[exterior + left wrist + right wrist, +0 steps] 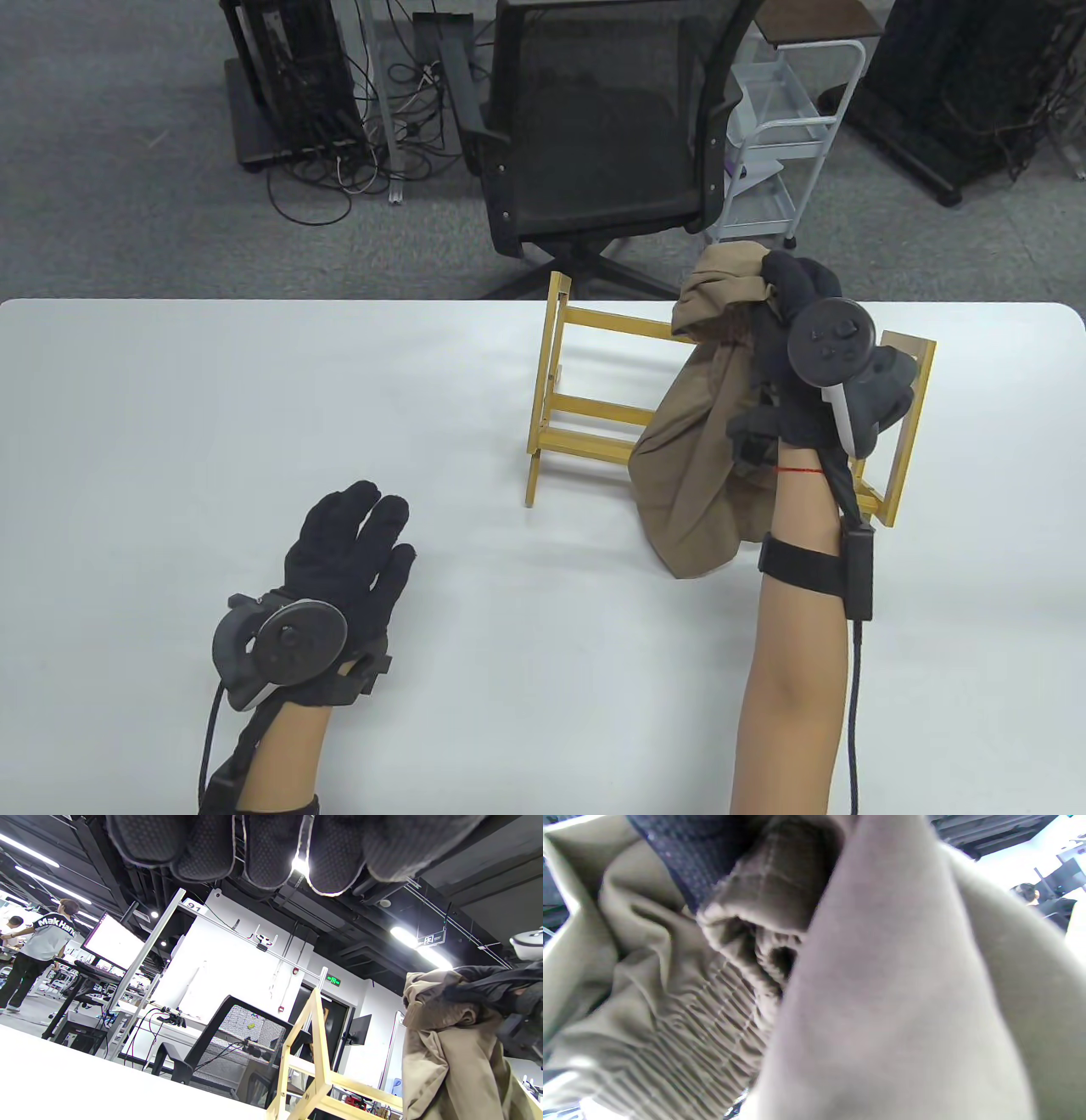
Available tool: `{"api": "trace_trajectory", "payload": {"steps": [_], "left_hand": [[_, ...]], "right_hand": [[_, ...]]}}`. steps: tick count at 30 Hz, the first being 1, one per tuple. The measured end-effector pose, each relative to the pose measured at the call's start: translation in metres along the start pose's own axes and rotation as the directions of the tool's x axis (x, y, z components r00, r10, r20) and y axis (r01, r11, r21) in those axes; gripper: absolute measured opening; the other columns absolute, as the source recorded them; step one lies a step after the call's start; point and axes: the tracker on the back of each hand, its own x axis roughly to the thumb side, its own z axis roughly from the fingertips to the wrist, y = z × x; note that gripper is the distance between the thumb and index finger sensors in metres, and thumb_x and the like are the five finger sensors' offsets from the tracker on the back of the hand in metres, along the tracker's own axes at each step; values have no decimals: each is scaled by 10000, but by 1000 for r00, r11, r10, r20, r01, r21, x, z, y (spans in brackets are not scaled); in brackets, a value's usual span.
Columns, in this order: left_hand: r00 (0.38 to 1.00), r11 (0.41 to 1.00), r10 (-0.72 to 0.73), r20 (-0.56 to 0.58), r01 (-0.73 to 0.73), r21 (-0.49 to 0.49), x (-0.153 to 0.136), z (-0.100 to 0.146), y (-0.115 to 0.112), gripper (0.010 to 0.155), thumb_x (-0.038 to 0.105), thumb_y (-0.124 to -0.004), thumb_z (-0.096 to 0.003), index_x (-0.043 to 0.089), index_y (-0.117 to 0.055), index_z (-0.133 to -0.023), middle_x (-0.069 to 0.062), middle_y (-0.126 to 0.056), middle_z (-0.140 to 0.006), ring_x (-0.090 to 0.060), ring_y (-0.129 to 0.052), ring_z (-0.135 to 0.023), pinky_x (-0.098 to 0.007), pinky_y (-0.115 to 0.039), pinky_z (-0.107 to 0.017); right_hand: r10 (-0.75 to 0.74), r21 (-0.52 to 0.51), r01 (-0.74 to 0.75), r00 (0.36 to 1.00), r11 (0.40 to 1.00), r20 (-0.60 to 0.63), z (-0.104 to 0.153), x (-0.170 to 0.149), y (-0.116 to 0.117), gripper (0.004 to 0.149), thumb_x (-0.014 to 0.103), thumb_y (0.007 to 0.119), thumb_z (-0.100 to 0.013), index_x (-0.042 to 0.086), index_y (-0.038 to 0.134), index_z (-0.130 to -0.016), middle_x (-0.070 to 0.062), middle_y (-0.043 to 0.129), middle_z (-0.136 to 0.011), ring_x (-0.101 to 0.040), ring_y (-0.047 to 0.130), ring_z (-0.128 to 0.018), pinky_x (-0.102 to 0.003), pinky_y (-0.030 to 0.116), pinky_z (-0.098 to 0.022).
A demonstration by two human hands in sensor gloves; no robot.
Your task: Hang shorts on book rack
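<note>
A yellow wooden book rack (594, 386) stands on the white table (254, 407), right of centre. My right hand (785, 293) grips the bunched top of tan shorts (696, 441) and holds them up above the rack's right half; the cloth hangs down in front of the rack to the table. The shorts fill the right wrist view (840, 1005), with my gloved fingers (683, 861) at the top. My left hand (356, 543) rests flat and open on the table at the lower left, holding nothing. The left wrist view shows the rack (316, 1060) and the shorts (449, 1052).
A black office chair (594, 127) stands just behind the table's far edge. A white wire cart (776, 144) stands to its right, and cables and equipment stands lie on the floor at the back left.
</note>
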Motion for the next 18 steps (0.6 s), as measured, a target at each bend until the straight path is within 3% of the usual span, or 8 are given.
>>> {"api": "trace_trajectory", "payload": {"steps": [18], "left_hand": [[999, 996, 39, 9, -39, -74, -1, -6, -15, 512, 481, -732, -508, 314, -732, -992, -55, -670, -1098, -477, -716, -935, -586, -665, -618]], "right_hand": [[57, 88, -44, 986, 995, -156, -17, -49, 65, 475, 490, 707, -602, 564, 448, -993, 200, 516, -1139, -23, 753, -999, -221, 717, -842]]}}
